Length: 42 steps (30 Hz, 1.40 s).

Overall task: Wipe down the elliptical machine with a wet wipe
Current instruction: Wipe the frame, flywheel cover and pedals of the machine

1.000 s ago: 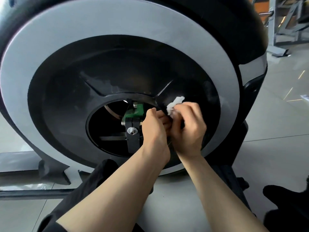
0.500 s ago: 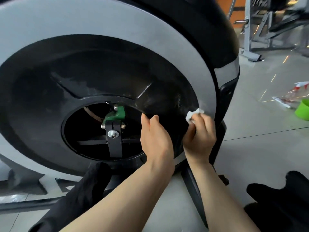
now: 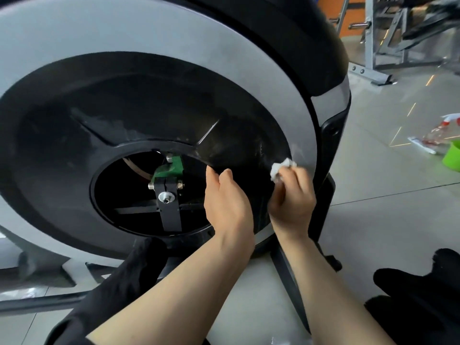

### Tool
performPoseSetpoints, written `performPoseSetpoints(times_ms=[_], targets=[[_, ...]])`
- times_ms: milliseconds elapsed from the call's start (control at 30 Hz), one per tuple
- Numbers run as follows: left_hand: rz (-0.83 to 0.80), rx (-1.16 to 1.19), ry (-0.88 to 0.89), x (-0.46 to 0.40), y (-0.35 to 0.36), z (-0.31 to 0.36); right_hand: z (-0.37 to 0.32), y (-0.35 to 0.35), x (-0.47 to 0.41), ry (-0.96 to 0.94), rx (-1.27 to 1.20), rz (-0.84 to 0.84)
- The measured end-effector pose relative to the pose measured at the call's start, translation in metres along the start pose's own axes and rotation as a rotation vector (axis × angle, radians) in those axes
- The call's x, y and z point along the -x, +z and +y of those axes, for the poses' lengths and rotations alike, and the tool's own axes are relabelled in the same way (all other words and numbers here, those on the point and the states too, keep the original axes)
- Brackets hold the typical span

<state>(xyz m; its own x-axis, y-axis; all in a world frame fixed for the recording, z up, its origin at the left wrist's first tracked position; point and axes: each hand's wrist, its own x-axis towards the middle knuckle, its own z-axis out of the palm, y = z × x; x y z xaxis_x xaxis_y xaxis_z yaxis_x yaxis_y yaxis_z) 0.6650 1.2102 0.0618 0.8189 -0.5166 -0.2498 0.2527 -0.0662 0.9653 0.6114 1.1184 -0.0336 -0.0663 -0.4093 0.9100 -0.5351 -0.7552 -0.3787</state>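
The elliptical machine's big round flywheel cover (image 3: 224, 78), a grey ring around a black dished centre, fills the view. My right hand (image 3: 292, 197) pinches a crumpled white wet wipe (image 3: 281, 169) and holds it against the cover where the black centre meets the grey ring, at the lower right. My left hand (image 3: 227, 202) rests with straight fingers on the rim of the round central opening. Inside that opening sits a green bracket (image 3: 169, 168) on a black crank arm (image 3: 169, 207).
The machine's black base bar (image 3: 288, 277) runs along the tiled floor under my right forearm. My black-clad knees show at bottom left and bottom right. A green tub (image 3: 451, 154) and a spray bottle (image 3: 440, 131) lie on the floor at right. Grey gym frames (image 3: 373, 46) stand behind.
My right hand carried the wipe from the edge of the central opening out rightward to the grey ring. My left hand let go of the wipe and settled on the opening's rim.
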Motion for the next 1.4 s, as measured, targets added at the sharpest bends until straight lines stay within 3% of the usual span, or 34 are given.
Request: performPoseSetpoints(times_ms=[133, 267, 367, 500, 633, 700, 800, 933, 1067, 1233, 1400], targets=[[-0.013, 0.052, -0.008, -0.001, 0.000, 0.001, -0.021, 0.006, 0.003, 0.156, -0.040, 0.016], [-0.028, 0.097, -0.023, -0.008, -0.001, -0.002, -0.064, 0.015, -0.054, -0.064, -0.171, 0.004], [-0.022, 0.119, -0.053, -0.017, -0.004, -0.006, -0.058, 0.015, -0.064, -0.135, -0.164, -0.058], [-0.032, 0.119, -0.097, -0.021, -0.008, -0.001, -0.021, 0.005, -0.016, 0.039, -0.088, 0.014], [-0.064, 0.074, -0.082, -0.019, -0.011, 0.005, -0.041, 0.010, -0.018, 0.235, -0.140, 0.064], [-0.062, 0.074, -0.076, -0.018, -0.012, 0.008, -0.061, 0.011, -0.041, 0.154, -0.192, 0.055], [-0.047, 0.125, -0.076, -0.019, -0.013, 0.013, -0.090, 0.019, -0.084, -0.115, -0.243, 0.002], [0.070, 0.198, 0.086, -0.012, -0.013, 0.018, -0.092, 0.024, -0.102, -0.300, -0.161, -0.078], [0.103, 0.161, 0.246, 0.005, -0.008, 0.008, -0.039, 0.004, -0.061, -0.155, -0.077, 0.002], [-0.117, -0.032, 0.307, 0.006, 0.007, -0.004, 0.001, -0.011, 0.005, 0.162, -0.118, -0.234], [-0.192, -0.180, 0.290, 0.003, 0.012, -0.014, -0.022, -0.008, -0.064, -0.009, -0.106, 0.070]])
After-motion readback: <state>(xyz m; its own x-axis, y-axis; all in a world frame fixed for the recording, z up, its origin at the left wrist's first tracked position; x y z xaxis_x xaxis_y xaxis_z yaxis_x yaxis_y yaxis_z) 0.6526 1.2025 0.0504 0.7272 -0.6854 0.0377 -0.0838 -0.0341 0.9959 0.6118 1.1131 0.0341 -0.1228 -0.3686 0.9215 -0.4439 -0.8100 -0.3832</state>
